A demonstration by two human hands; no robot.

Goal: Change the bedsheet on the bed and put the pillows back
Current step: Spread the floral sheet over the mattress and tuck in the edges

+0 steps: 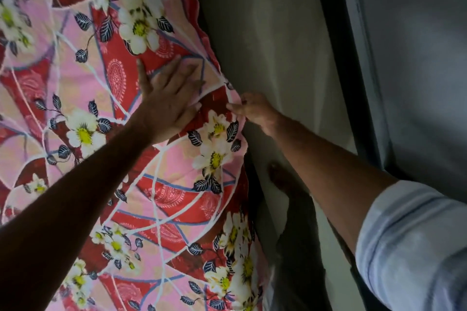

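A red and pink bedsheet [106, 113] printed with white flowers and dark leaves covers the bed across the left of the head view. My left hand [169, 93] lies flat on it with fingers spread, pressing near the bed's right edge. My right hand [252, 108] pinches the sheet's edge at the side of the mattress, fingers curled round the fabric where it hangs down. No pillows are in view.
A pale floor [278, 45] runs along the bed's right side. Beyond it stands a dark frame [338, 58] with a grey panel [417, 58]. My foot [280, 177] and dark trouser leg stand close to the bed. A light blue sleeve [409, 242] is rolled up my right arm.
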